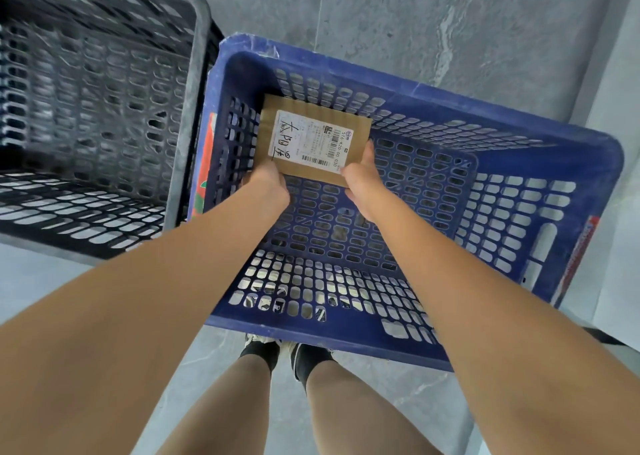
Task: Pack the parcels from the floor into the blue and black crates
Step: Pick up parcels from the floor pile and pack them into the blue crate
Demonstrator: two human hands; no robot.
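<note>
Closest to me are my own legs and shoes [277, 350], planted on the grey floor [450, 21] just short of the near wall of the blue crate [588, 163]; both my arms reach down over that wall and into it; my left hand [268, 186] has the near left corner of a flat cardboard parcel [313, 139], fingers curled under it, and my right hand [362, 184] takes the near right corner, thumb lying up along its side edge; so each grip is pinching the parcel, neither one spread or idle. The parcel rides label-up, white shipping label [306, 139] with handwriting and barcodes facing me, low inside the crate toward its far left corner; whether it is already touching the mesh bottom or hanging just above it I cannot tell from here. As I judge it, this is the setting-down step; once it lies flat I only have to let go. Apart from this one, the blue crate's bottom shows bare mesh; so packing looks barely begun. Further off on my left stands the black crate [194, 115], just beside the blue one, blurred, and I see no parcels in the part in view. No parcels on the floor are in sight, so how many remain I cannot say.
</note>
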